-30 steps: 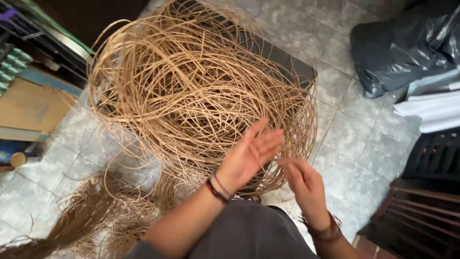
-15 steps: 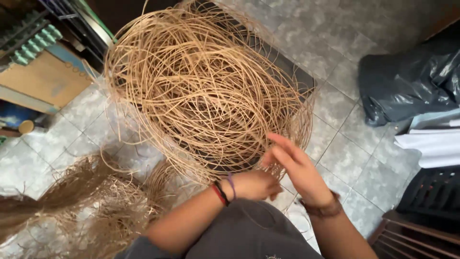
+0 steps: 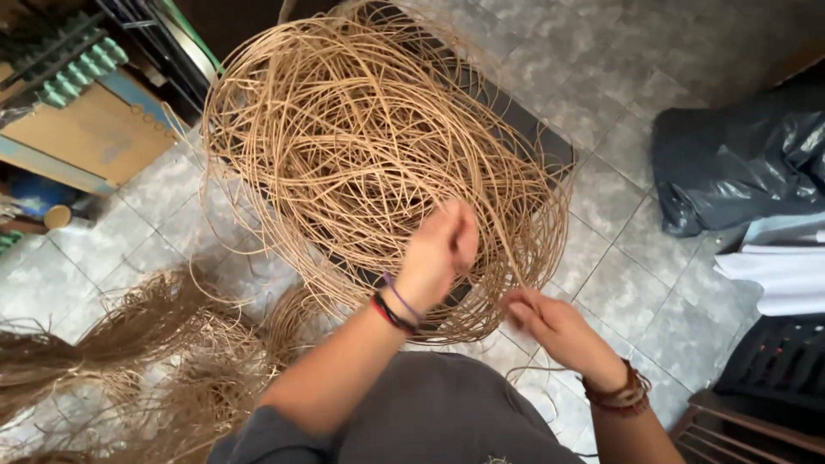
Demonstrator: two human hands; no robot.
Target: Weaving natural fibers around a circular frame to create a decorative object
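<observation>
A big tangled coil of tan rattan strands (image 3: 361,146) lies on a dark flat board (image 3: 533,137) on the tiled floor. My left hand (image 3: 440,251) is raised over the coil's near edge, fingers closed around thin strands. My right hand (image 3: 550,322) sits lower, at the coil's near right rim, pinching a strand that runs up toward the left hand. Red and purple bands circle the left wrist, a brown bracelet the right.
Loose bundles of darker fibre (image 3: 129,344) spread over the floor at the lower left. Cardboard and shelving (image 3: 86,120) stand at the upper left. A black plastic bag (image 3: 739,163), white sheets (image 3: 782,275) and dark crates (image 3: 773,369) line the right side.
My left hand has risen from beside the right hand and closed on strands above the coil's edge. The right hand has dropped lower and to the right, keeping hold of a strand.
</observation>
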